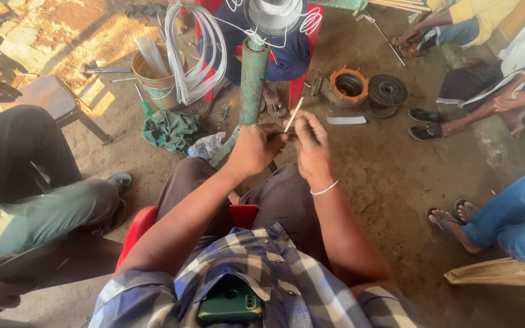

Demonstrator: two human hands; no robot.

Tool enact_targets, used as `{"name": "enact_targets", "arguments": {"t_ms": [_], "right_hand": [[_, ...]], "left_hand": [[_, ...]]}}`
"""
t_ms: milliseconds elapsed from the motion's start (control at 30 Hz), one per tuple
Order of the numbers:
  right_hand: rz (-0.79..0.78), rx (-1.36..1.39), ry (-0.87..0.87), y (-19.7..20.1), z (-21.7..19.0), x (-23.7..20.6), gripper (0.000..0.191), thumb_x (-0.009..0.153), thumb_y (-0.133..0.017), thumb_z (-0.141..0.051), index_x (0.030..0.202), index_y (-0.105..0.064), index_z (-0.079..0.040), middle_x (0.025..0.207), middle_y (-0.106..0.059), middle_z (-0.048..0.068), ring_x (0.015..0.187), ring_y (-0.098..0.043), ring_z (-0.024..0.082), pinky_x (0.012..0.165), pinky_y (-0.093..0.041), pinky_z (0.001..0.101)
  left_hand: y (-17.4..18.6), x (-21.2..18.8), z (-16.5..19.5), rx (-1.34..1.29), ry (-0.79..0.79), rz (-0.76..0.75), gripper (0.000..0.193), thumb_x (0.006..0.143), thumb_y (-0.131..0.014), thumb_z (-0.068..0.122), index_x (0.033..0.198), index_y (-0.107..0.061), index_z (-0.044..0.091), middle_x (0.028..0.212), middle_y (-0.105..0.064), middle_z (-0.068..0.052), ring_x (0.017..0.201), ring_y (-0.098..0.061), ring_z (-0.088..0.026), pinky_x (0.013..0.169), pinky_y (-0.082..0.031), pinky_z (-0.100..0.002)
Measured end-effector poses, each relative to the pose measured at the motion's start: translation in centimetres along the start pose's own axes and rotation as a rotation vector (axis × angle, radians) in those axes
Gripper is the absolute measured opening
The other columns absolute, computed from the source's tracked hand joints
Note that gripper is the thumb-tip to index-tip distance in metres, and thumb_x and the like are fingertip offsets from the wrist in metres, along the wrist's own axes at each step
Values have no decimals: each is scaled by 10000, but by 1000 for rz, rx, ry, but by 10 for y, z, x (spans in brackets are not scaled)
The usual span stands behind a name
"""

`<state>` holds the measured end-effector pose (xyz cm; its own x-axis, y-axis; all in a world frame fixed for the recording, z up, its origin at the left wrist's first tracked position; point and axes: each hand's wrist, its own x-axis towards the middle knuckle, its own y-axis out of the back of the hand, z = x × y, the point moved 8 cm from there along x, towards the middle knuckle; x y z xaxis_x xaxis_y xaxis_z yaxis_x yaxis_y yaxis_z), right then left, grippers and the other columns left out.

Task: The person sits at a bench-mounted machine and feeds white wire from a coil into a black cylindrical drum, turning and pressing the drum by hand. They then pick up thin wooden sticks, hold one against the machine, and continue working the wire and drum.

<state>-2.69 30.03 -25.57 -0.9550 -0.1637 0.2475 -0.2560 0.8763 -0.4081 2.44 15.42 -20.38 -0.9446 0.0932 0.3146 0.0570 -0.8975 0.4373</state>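
Nearby, a bucket holds pale strips — both hands together, pinching a thin white strip.

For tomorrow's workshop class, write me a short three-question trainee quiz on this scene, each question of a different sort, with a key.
1. True or false: the right hand pinches a thin white strip.
2. Multiple choice: the left hand is at the near end of A) a yellow bucket, B) a green cylindrical tube, C) a black sandal.
3. Fill in: beside the orange-rimmed round part on the dirt floor lies a black ribbed ____.

Key: 1 true; 2 B; 3 disc.
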Motion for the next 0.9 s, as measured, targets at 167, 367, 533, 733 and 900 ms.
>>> {"name": "enact_targets", "arguments": {"t_ms": [167,367,533,733,900], "right_hand": [[81,-189,113,9,-8,-9,253,1054,-678,-148,1222,-682,42,993,-656,30,916,-583,109,821,-485,267],[145,-186,-123,41,31,-19,231,987,-669,-204,1127,-696,-22,836,-642,13,704,-621,100,631,-516,263],[167,-272,-260,37,55,-20,201,970,-712,-202,1055,-678,-22,788,-622,17,639,-603,107,566,-476,266],[75,-305,-263,15,45,-18,211,956,-712,-196,1076,-696,-22,813,-638,12,660,-612,103,581,-489,251],[71,-290,-240,17,46,-16,221,958,-714,-172,1108,-712,-9,847,-656,21,698,-625,112,620,-517,252]], "left_hand": [[8,-3,35,141,-184,73,146,913,-708,124,987,-740,4,840,-739,-165,751,-728,-322,684,-560,-416],[41,39,100,786,-589,296,389,880,-754,249,1060,-660,-82,1436,-544,-228,1331,-481,-426,1116,-406,-495],[66,128,131,1027,-458,501,500,904,-589,167,1309,-616,-125,1388,-539,-282,1323,-480,-411,1093,-413,-451],[77,168,128,973,-206,406,293,897,-551,194,1058,-704,3,1155,-672,-227,1175,-579,-396,998,-464,-473],[78,151,136,955,-277,551,246,869,-591,202,1003,-710,32,1013,-705,-194,1077,-632,-387,934,-512,-493]]}}
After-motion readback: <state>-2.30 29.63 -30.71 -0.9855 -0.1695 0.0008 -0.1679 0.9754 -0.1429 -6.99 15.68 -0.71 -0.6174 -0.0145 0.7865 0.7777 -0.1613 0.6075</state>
